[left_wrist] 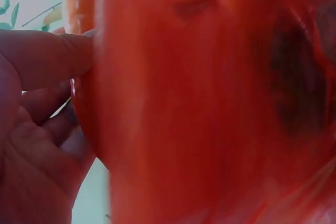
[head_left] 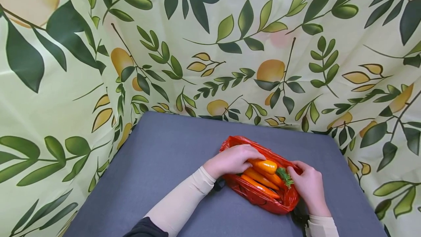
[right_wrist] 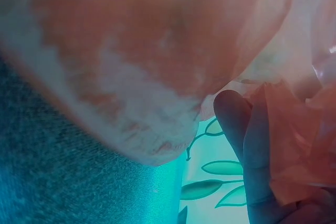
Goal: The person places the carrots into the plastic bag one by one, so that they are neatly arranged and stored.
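A red plastic bag [head_left: 241, 189] lies on the grey table with its mouth spread wide. Inside are several glossy orange carrots [head_left: 260, 186], one showing a feathery green top [head_left: 284, 177]. Reaching over the far left side of the bag, my left hand [head_left: 238, 158] pinches the uppermost carrot [head_left: 268, 166] near its left end. In the left wrist view, the red film of the bag hides much of the scene, with my thumb [left_wrist: 47, 56] at the left. My right hand [head_left: 309, 185] grips the bag's rim at its right end, close to the green top.
The grey table [head_left: 171, 149] extends around the bag on all sides. Leaf-and-fruit patterned cloth [head_left: 204, 65] walls in the back and both sides. Dark straps show at both wrists.
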The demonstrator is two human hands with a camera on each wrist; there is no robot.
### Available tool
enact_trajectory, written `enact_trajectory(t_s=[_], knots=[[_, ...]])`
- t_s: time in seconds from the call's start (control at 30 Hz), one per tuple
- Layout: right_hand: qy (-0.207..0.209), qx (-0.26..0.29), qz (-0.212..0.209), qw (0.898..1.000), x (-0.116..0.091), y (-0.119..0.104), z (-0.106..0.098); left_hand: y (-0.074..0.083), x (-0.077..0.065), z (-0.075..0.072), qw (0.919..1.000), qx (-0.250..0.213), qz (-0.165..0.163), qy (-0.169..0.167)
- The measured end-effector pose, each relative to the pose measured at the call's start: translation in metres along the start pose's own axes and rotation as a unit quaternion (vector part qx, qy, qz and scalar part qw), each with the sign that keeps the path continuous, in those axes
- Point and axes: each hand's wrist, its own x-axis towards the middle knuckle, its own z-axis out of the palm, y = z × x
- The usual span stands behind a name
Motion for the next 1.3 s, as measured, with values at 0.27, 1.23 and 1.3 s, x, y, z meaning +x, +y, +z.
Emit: enact_trajectory(t_s=[0.27, 1.23, 1.3], knots=[[0.001, 0.003, 0.004, 1.0, -0.001, -0.001, 0.002, 0.002, 0.003, 0.016, 0.9997, -0.001, -0.016, -0.019], [0.004, -0.002, 0.0, 1.0, 0.0, 0.0, 0.001, -0.008, 0.002, 0.027, 0.9976, 0.041, -0.048, -0.029], [0.002, -0.001, 0.001, 1.0, 0.001, 0.0, 0.001, -0.009, 0.002, 0.027, 0.9975, 0.043, -0.047, -0.031]])
